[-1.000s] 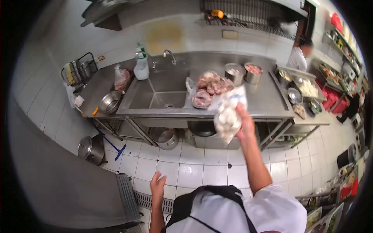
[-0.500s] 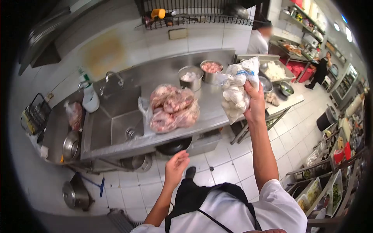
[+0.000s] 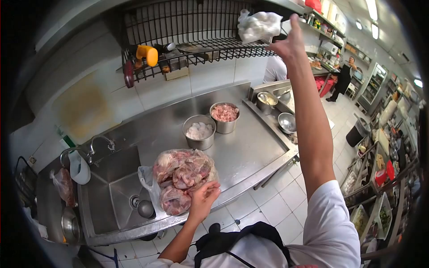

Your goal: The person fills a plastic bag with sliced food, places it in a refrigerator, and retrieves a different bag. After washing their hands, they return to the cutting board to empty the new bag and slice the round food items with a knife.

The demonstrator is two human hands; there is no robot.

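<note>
My right hand (image 3: 288,42) is raised at the upper right, fingers apart and empty, beside a white plastic bag (image 3: 259,27) that rests in the black wire rack (image 3: 187,49). Low in the middle, my left hand (image 3: 205,196) is held with its fingers apart at the right edge of a clear bag of raw meat (image 3: 183,174). That bag sits on the steel counter (image 3: 246,147) by the sink. Behind it are a pot of white pieces (image 3: 199,139) and a pot of chopped pink meat (image 3: 225,123).
A steel sink (image 3: 111,192) with taps lies at the left, near a white jug (image 3: 79,167) and a bagged piece of meat (image 3: 63,185). Metal bowls (image 3: 287,122) stand at the right. One person (image 3: 344,78) stands far back; another's white sleeve (image 3: 275,69) shows behind my arm.
My right hand has gone up to the rack and let go of the white bag there. My left hand has moved to the meat bag. The view has shifted.
</note>
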